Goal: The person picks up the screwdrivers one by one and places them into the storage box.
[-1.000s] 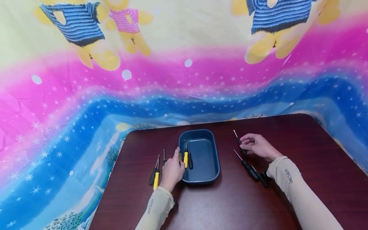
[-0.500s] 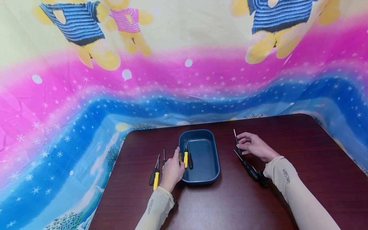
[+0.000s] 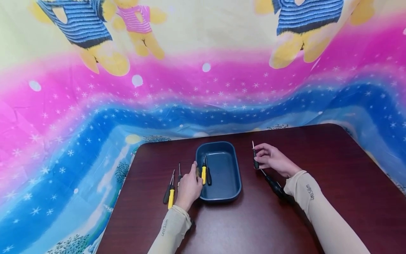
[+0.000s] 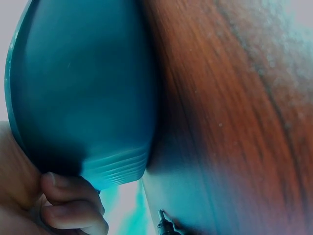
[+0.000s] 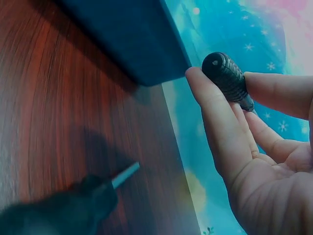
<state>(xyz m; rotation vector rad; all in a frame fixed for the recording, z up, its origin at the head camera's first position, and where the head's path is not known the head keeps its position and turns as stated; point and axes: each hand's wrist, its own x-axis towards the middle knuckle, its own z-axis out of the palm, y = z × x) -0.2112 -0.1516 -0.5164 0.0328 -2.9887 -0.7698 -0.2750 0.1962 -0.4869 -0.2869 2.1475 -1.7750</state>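
My right hand (image 3: 273,160) pinches a small black screwdriver (image 3: 255,162) upright between thumb and fingers, tip pointing up, to the right of the dark blue plastic box (image 3: 225,190). In the right wrist view, the ribbed black handle (image 5: 227,78) of that screwdriver shows end-on. My left hand (image 3: 190,187) grips the box's left side, with curled fingers (image 4: 73,196) at the outer wall. Inside the box lie a yellow-handled screwdriver (image 3: 204,174) and a black-handled one (image 3: 208,177); something brownish there is partly behind my left fingers.
Several screwdrivers lie left of the box, among them a yellow-handled one (image 3: 171,197) and a dark-handled one (image 3: 166,194). A larger black screwdriver (image 3: 275,186) lies under my right wrist, partly hidden. A printed cloth (image 3: 203,84) hangs behind the dark wooden table (image 3: 241,225).
My right hand has lifted the small black screwdriver and moved it left toward the box, turning it more upright. The left hand stays at the box. The head view has shifted slightly.
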